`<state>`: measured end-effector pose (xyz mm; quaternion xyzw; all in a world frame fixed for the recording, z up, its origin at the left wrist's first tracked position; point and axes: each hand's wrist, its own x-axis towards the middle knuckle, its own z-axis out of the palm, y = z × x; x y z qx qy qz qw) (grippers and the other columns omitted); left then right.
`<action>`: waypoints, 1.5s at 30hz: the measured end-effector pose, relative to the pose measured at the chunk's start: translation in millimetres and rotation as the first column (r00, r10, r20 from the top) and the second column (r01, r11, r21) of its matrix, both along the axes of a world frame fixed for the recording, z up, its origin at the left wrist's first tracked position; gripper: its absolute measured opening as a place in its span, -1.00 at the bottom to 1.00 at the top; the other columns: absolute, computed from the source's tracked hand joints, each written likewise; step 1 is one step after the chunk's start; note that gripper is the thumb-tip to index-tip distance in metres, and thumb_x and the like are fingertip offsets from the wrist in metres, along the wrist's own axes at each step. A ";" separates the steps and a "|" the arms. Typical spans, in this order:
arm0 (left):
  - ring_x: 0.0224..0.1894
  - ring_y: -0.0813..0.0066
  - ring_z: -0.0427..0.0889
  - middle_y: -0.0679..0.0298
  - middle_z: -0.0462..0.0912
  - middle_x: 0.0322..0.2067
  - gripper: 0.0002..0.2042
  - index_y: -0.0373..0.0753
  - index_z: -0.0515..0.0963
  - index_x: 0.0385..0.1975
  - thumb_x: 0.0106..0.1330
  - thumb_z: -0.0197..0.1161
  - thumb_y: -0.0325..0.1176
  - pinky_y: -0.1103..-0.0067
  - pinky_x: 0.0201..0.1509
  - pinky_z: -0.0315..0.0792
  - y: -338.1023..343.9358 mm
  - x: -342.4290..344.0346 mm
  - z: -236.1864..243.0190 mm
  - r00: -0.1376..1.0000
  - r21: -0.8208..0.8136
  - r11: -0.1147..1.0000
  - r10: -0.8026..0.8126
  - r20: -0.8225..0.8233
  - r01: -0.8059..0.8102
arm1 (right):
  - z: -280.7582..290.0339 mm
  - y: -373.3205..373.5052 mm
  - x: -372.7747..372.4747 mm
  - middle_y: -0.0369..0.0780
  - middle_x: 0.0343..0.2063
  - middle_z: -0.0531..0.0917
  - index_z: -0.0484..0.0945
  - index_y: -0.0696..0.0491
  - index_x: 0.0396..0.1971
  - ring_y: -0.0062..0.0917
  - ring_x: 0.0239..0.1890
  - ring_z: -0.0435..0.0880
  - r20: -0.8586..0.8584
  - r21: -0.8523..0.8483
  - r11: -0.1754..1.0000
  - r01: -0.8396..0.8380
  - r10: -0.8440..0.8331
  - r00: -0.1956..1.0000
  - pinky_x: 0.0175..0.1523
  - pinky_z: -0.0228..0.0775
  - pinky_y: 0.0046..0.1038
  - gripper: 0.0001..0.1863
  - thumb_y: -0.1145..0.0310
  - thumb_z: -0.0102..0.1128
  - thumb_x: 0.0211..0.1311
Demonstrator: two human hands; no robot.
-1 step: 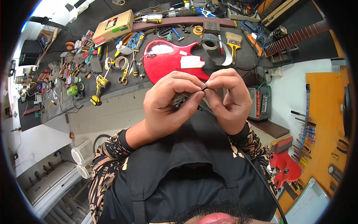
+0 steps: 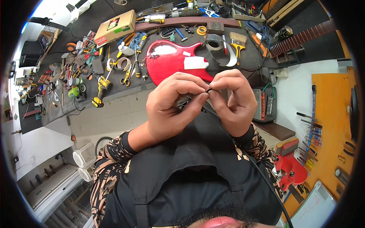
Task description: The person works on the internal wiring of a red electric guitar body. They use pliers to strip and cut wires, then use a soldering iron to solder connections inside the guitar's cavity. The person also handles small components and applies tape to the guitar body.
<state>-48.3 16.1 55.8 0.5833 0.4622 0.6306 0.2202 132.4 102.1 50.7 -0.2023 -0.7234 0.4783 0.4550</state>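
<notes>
Between the fingertips of both hands sits a small dark piece (image 2: 208, 91), too small to name. My left hand (image 2: 172, 100) pinches it with thumb and index finger, the other fingers curled. From the other side, thumb and fingertips of my right hand (image 2: 234, 102) close on the same piece. Both hands are raised in front of my black apron (image 2: 201, 140). Just beyond them, a red guitar body (image 2: 165, 62) lies on the workbench, with white paper pieces (image 2: 195, 63) on it. My fingers partly hide its near edge.
Tools crowd the dark workbench (image 2: 127, 89): a yellow cordless drill (image 2: 102, 91), scissors (image 2: 126, 79), a wide brush (image 2: 238, 42), tape rolls and a cardboard box (image 2: 116, 27). A fretted neck (image 2: 300, 40) lies at right. An amplifier (image 2: 265, 104) and red vise (image 2: 291, 169) stand right.
</notes>
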 end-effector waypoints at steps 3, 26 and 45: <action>-0.10 0.28 0.86 0.06 0.85 -0.12 -0.77 -0.35 0.69 -0.12 0.31 0.52 -0.73 0.46 -0.04 0.71 0.4 0.2 0.7 1.000 -0.009 1.000 -0.011 -0.011 0.011 | 0.9 1.2 -0.6 -0.17 -0.11 0.76 0.73 0.13 -0.09 -0.50 -0.12 0.78 -0.019 -0.024 0.999 0.022 -0.023 1.000 -0.02 0.65 -0.44 -0.73 0.73 0.49 0.27; -0.05 0.40 0.84 0.05 0.82 -0.05 -0.84 -0.40 0.71 -0.11 0.41 0.48 -0.74 0.52 0.00 0.75 -2.9 2.9 -2.7 0.994 -0.078 0.996 -0.038 0.103 0.046 | -8.2 1.4 1.6 -0.22 -0.14 0.82 0.73 0.01 -0.06 -0.37 -0.08 0.77 0.071 0.209 0.969 0.131 -0.149 0.986 0.16 0.54 -0.26 -0.63 0.69 0.55 0.18; 0.00 0.45 0.83 0.11 0.79 -0.01 -0.87 -0.42 0.73 -0.09 0.45 0.47 -0.71 0.55 0.07 0.77 -1.9 11.3 -4.8 0.986 -0.157 0.986 -0.028 0.165 0.054 | -13.1 11.3 3.1 -0.33 -0.15 0.81 0.70 -0.04 -0.04 -0.43 -0.17 0.78 0.040 0.594 0.778 0.203 -0.281 0.959 0.11 0.45 -0.23 -0.56 0.62 0.64 0.10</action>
